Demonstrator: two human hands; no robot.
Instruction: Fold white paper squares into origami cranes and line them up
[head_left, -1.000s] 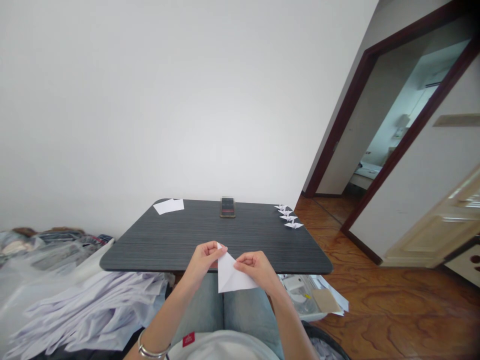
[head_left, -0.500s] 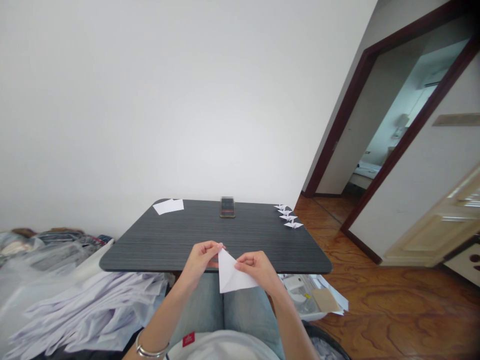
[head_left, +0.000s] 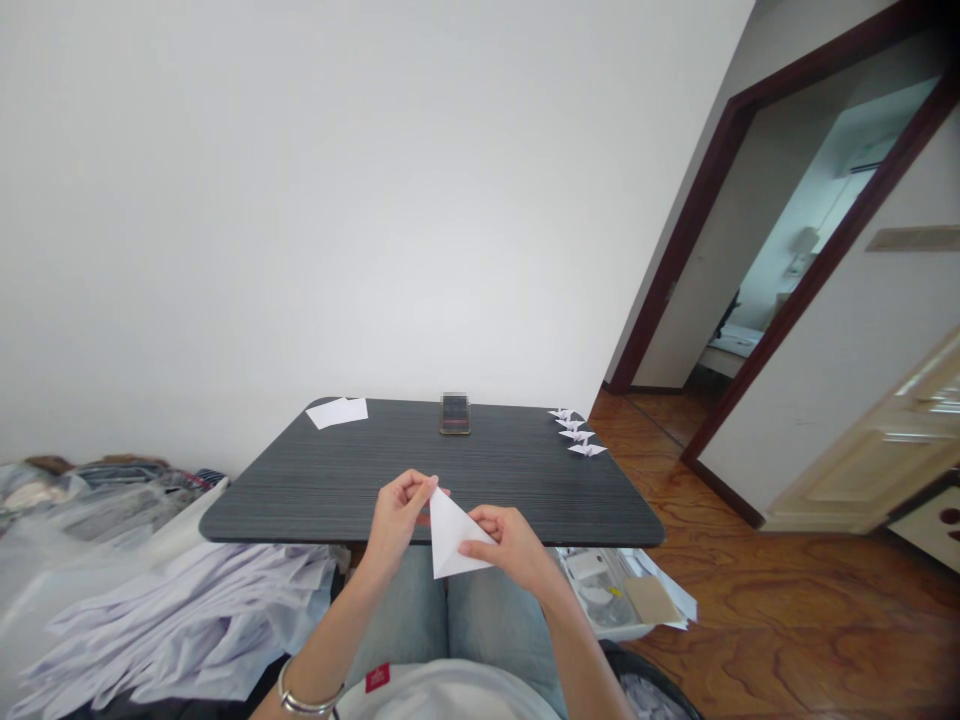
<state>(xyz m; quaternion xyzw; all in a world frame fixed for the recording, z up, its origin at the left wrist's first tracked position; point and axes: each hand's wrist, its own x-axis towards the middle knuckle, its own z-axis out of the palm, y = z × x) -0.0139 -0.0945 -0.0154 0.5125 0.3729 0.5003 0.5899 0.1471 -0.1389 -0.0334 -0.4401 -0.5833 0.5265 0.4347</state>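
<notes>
A white paper folded into a triangle [head_left: 450, 535] is held in the air above my lap, just in front of the dark table's [head_left: 337, 480] near edge. My left hand [head_left: 397, 520] pinches the triangle's top corner with fingertips closed. My right hand [head_left: 514, 545] grips its right side, thumb on the front face. Both hands are closed on the paper.
On the table lie a stack of white sheets [head_left: 337, 411] at the far left, a phone [head_left: 454, 413] at the far middle and several folded paper cranes [head_left: 576, 432] along the far right edge. White cloth [head_left: 172, 610] is piled left of my legs; papers [head_left: 630, 600] lie on the floor right.
The triangle has tilted and shifted slightly left and up. My right thumb has slid further onto its face, and my left fingers have moved up to its tip.
</notes>
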